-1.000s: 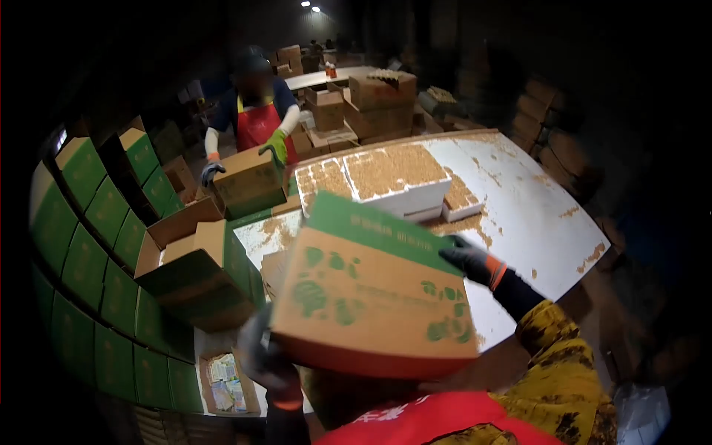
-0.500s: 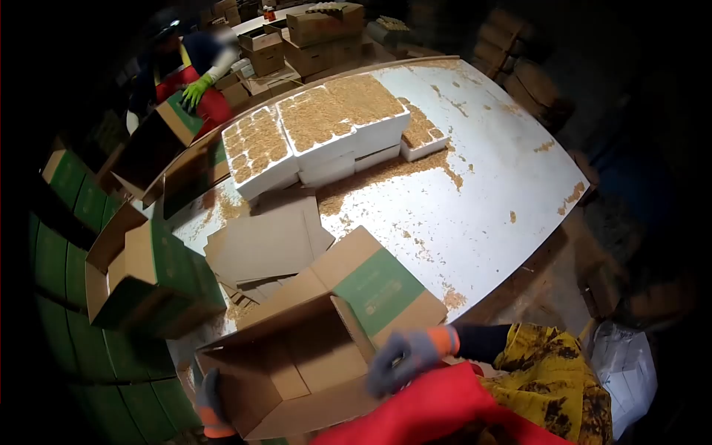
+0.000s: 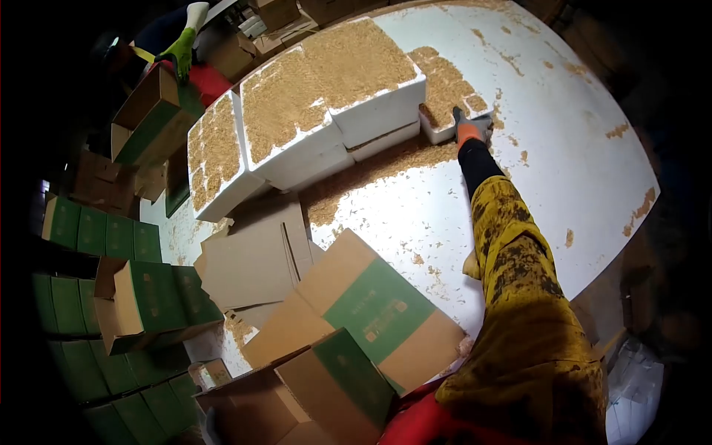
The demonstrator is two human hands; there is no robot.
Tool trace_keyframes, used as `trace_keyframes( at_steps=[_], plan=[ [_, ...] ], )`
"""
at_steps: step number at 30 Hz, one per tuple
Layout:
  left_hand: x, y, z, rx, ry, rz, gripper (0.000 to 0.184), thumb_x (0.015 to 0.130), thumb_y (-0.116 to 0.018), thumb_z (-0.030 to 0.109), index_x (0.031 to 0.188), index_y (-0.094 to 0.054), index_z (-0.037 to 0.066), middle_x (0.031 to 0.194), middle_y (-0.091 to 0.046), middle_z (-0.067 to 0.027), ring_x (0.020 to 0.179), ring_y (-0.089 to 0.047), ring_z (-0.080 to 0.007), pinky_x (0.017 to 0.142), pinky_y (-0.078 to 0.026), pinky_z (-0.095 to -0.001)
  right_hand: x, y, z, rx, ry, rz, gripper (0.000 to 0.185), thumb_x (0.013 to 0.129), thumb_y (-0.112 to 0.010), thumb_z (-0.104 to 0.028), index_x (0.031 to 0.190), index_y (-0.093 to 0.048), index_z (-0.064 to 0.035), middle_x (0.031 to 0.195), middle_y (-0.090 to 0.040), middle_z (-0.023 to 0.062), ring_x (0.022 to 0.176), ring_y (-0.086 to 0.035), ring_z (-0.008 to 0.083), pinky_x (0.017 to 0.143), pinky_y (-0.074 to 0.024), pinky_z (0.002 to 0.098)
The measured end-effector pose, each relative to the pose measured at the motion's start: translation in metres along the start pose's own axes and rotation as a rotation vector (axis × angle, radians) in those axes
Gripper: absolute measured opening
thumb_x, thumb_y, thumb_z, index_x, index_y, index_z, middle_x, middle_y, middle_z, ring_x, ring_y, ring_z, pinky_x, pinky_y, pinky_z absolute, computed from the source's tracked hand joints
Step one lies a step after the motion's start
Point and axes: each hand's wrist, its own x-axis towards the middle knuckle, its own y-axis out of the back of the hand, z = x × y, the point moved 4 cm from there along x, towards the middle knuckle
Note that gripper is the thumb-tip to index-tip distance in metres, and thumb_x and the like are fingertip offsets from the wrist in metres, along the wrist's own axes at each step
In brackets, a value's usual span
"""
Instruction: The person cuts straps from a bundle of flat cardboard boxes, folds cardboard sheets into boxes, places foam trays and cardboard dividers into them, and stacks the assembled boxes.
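Observation:
My right hand [image 3: 472, 124], in a grey glove with an orange cuff, reaches across the table to the near right corner of a low white foam tray [image 3: 443, 133] filled with brown shavings. Its fingers touch the tray's corner; part of the grip is hidden. An open cardboard box [image 3: 248, 408] with green-banded flaps stands in front of me at the bottom. Only a sliver of my left hand [image 3: 211, 426] shows at that box's left side, its fingers hidden. Taller foam trays [image 3: 378, 115] with shavings stand left of my right hand.
Flat cardboard sheets [image 3: 248, 259] lie on the white table [image 3: 549, 170], with loose shavings around. Green boxes [image 3: 89, 233] are stacked at the left. Across the table a co-worker's green-gloved hand [image 3: 178, 55] holds an open box. A plastic bag [image 3: 634, 386] lies at the lower right.
My right hand has moved from the box out to the low foam tray. The box was turned open side up and set down in front of me. The view has shifted.

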Motion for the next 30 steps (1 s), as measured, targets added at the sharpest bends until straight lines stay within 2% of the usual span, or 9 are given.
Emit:
trace_keyframes(
  at_steps=[2, 7, 11, 15, 17, 18, 20, 25, 30],
  plan=[
    [-0.021, 0.004, -0.018, -0.167, 0.611, 0.278, 0.043, 0.091, -0.056, 0.019, 0.126, -0.048, -0.004, 0.118, -0.054, -0.0094, 0.106, -0.050, -0.0192, 0.093, -0.041, -0.0316, 0.004, 0.015, 0.009, -0.077, 0.078, -0.126, 0.110, 0.073, -0.066, -0.059, 0.145, -0.010, 0.0030, 0.135, -0.043, 0.0237, 0.123, -0.045, 0.0331, 0.097, -0.0406, 0.0390],
    [-0.015, -0.001, -0.009, -0.213, 0.639, 0.283, 0.042, 0.091, -0.055, 0.020, 0.126, -0.049, -0.003, 0.116, -0.055, -0.0093, 0.103, -0.051, -0.0190, 0.092, -0.042, -0.0315, 0.033, 0.074, 0.142, 0.171, 0.542, 0.192, 0.074, 0.075, -0.069, -0.044, 0.123, -0.044, 0.0063, 0.124, -0.051, 0.0256, 0.116, -0.049, 0.0383, 0.097, -0.0401, 0.0406],
    [-0.017, 0.002, -0.033, -0.442, 0.610, 0.185, 0.042, 0.093, -0.050, 0.020, 0.130, -0.045, -0.001, 0.125, -0.050, -0.0107, 0.110, -0.049, -0.0217, 0.095, -0.041, -0.0336, -0.058, 0.195, 0.262, 0.569, 0.413, -0.058, 0.059, 0.078, -0.072, -0.023, 0.124, -0.044, 0.0032, 0.117, -0.059, 0.0190, 0.106, -0.057, 0.0290, 0.091, -0.0442, 0.0366],
    [-0.023, 0.017, -0.072, -0.777, 0.652, 0.018, 0.043, 0.095, -0.045, 0.021, 0.134, -0.042, 0.002, 0.134, -0.044, -0.0121, 0.116, -0.047, -0.0245, 0.097, -0.040, -0.0356, -0.162, 0.293, 0.373, 0.194, 0.253, 0.163, 0.069, 0.081, -0.071, -0.017, 0.137, -0.035, 0.0025, 0.124, -0.054, 0.0178, 0.111, -0.052, 0.0237, 0.094, -0.0413, 0.0333],
    [-0.023, 0.017, -0.076, -0.771, 0.610, -0.030, 0.044, 0.096, -0.043, 0.022, 0.136, -0.040, 0.003, 0.137, -0.043, -0.0130, 0.118, -0.046, -0.0253, 0.099, -0.039, -0.0359, -0.203, 0.312, 0.410, 0.578, 0.277, 0.158, 0.069, 0.086, -0.067, -0.019, 0.141, -0.030, -0.0030, 0.138, -0.040, 0.0156, 0.120, -0.047, 0.0260, 0.099, -0.0389, 0.0350],
    [-0.021, 0.016, -0.071, -0.724, 0.562, -0.036, 0.044, 0.097, -0.043, 0.022, 0.136, -0.040, 0.004, 0.137, -0.042, -0.0135, 0.120, -0.045, -0.0254, 0.100, -0.037, -0.0357, -0.216, 0.311, 0.439, 0.751, -0.012, 0.147, 0.068, 0.087, -0.066, -0.019, 0.142, -0.029, -0.0047, 0.136, -0.042, 0.0147, 0.120, -0.047, 0.0270, 0.098, -0.0408, 0.0363],
    [-0.019, 0.017, -0.059, -0.491, 0.339, -0.071, 0.044, 0.097, -0.041, 0.023, 0.137, -0.039, 0.004, 0.138, -0.041, -0.0144, 0.122, -0.043, -0.0257, 0.103, -0.035, -0.0354, -0.242, 0.314, 0.457, 0.970, -0.214, 0.061, 0.064, 0.088, -0.062, -0.018, 0.142, -0.029, -0.0065, 0.134, -0.044, 0.0137, 0.120, -0.048, 0.0278, 0.097, -0.0442, 0.0379],
    [-0.014, 0.040, -0.096, 0.316, -0.240, -0.102, 0.038, 0.097, -0.040, 0.014, 0.133, -0.042, 0.001, 0.143, -0.036, -0.0166, 0.130, -0.036, -0.0259, 0.107, -0.031, -0.0351, -0.284, 0.352, 0.392, 1.108, 0.185, -0.166, 0.055, 0.090, -0.057, -0.019, 0.139, -0.034, -0.0070, 0.130, -0.049, 0.0133, 0.114, -0.054, 0.0260, 0.091, -0.0497, 0.0378],
    [-0.017, 0.018, -0.047, 0.277, 0.026, -0.016, 0.030, 0.094, -0.044, 0.008, 0.121, -0.054, -0.001, 0.122, -0.056, -0.0149, 0.111, -0.053, -0.0222, 0.098, -0.042, -0.0321, -0.327, 0.392, 0.308, 1.190, 0.163, -0.431, 0.050, 0.092, -0.054, -0.021, 0.135, -0.039, -0.0012, 0.128, -0.053, 0.0151, 0.111, -0.056, 0.0270, 0.095, -0.0463, 0.0383]
  ],
)
